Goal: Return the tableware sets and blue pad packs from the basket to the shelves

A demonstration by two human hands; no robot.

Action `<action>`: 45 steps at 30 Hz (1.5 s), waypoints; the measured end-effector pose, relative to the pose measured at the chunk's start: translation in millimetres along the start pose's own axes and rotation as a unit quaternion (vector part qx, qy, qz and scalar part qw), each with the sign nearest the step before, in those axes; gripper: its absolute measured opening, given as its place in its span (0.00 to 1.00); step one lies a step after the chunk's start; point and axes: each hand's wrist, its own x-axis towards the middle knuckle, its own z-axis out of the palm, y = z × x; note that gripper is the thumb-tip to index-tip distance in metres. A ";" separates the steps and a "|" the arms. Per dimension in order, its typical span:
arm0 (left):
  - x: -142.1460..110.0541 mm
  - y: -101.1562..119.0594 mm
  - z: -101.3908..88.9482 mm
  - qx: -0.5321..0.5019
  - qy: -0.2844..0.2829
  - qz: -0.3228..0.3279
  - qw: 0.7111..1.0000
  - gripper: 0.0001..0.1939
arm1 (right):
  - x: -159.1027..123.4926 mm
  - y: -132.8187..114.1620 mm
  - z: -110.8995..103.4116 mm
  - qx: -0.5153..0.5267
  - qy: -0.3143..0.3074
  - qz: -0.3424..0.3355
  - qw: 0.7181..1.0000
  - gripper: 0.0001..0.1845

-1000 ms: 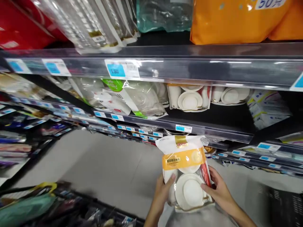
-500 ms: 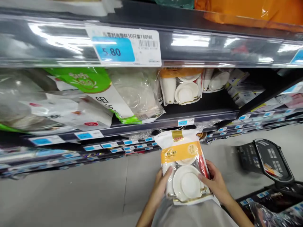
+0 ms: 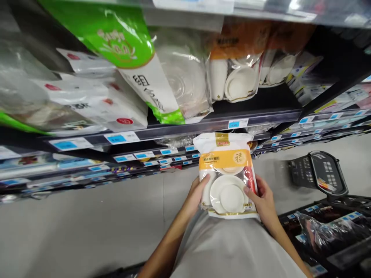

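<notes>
Between both hands, close to my body, is a clear pack of disposable tableware (image 3: 230,193) with a white and orange top band. White bowls, plates and something red show through its front. My left hand (image 3: 196,195) is closed on the pack's left edge, thumb across the front. On the opposite edge my right hand (image 3: 263,197) grips it, its thumb also on the front. The fingers behind the pack are hidden. Similar orange-topped tableware packs (image 3: 239,77) stand on the shelf ahead.
A dark shelf (image 3: 185,129) with price tags runs across in front, with lower shelves beneath. It carries a green and white bag (image 3: 145,73) of clear plastic ware and white packs (image 3: 101,100). A black shopping basket (image 3: 317,173) rests on the grey floor (image 3: 116,216) at right.
My view has tipped downward, so the upper shelf slid toward the top and more of my clothing shows. Both hands keep their hold on the pack, which appears slightly higher in view.
</notes>
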 end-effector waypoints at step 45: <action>-0.3 -21.4 -12.0 -0.070 0.024 0.035 0.997 0.16 | -6.0 21.2 2.0 -0.019 -0.022 -0.009 1.000 0.37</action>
